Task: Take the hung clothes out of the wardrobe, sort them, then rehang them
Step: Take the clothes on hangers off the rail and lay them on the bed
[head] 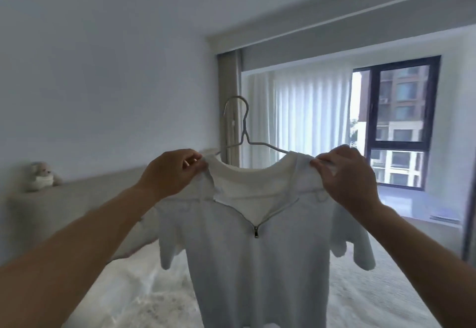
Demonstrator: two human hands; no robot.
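Both bare forearms reach up and forward from the bottom corners. Left hand (172, 173) pinches the left shoulder of a white short-sleeved top (257, 263), fingers curled, thumb and fingertips closed on the fabric at the collar edge. Right hand (350, 175) does the same on the right shoulder, fingers curled round the cloth. Top is held up in the air between the two hands, front facing the camera, sleeves hanging out to each side, hem running off the bottom edge. Collar is folded open; a half zip with a dark metal zip pull (256, 231) sits partway down the chest, showing a cream inner layer at the neck. The top is on a thin white wire hanger (243, 126), hook upright above the neckline, its arms going into the shoulders under the hands.

Below and behind the top: a bed (373, 296) with pale, blurred bedding. Further left, a beige headboard ledge (98, 186) along the wall, a small plush toy (42, 177) sitting on it. At the back, sheer white curtains (309, 116) beside a beige drape (229, 111), then a dark-framed window (399, 126) with apartment buildings outside.
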